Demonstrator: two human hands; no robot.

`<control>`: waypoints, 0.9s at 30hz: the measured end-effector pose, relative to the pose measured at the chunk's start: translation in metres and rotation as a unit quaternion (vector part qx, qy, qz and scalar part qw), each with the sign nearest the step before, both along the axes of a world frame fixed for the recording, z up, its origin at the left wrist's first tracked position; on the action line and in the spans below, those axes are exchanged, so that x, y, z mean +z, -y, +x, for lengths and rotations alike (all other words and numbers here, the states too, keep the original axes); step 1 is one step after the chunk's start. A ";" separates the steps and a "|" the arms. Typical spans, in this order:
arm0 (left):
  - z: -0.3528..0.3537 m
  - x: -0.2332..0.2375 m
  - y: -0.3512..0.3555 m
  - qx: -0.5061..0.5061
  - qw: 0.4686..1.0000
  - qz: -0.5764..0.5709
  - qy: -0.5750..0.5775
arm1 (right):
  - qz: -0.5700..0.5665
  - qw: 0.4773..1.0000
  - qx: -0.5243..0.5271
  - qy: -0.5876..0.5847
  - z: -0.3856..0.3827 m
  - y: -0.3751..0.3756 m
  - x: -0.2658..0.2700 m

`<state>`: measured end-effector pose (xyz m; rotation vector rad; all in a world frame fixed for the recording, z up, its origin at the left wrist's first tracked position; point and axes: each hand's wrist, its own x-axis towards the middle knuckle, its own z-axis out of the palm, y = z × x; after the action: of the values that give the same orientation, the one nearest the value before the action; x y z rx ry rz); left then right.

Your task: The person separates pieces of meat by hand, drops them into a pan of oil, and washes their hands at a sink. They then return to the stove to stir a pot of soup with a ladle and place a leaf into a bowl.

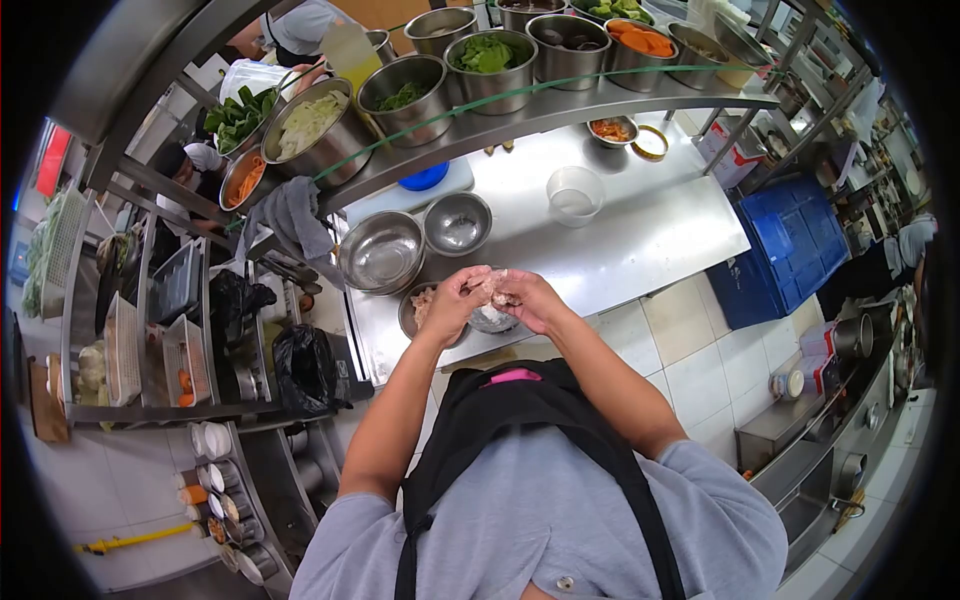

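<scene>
Both hands meet over the front edge of the steel table. My left hand [451, 303] has its fingers closed on a piece of pale pink raw meat [489, 287]. From the other side my right hand [532, 302] pinches the same piece. Just below them is a metal bowl [492, 321] with white powder in it, partly covered by the hands. Another bowl, holding more pale meat [421, 302], sits beside and partly behind my left hand.
Two empty steel bowls [381, 252] [457, 223] stand behind the hands. A clear plastic tub [575, 196] is further right on the table [640, 235]. Overhead, a shelf [560, 104] carries several vegetable containers; a grey cloth [290, 218] hangs there. Co-workers [300, 30] [185, 170] are beyond.
</scene>
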<state>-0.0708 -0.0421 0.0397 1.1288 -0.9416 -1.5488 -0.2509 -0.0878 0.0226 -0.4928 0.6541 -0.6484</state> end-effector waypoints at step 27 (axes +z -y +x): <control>0.010 -0.023 -0.007 0.029 0.992 -0.064 0.101 | -0.093 0.986 0.094 -0.099 0.020 -0.012 -0.003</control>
<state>-0.0607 -0.0353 0.0170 1.2268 -1.1166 -1.3262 -0.2305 -0.0753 0.0195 -0.7907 0.7282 -0.4861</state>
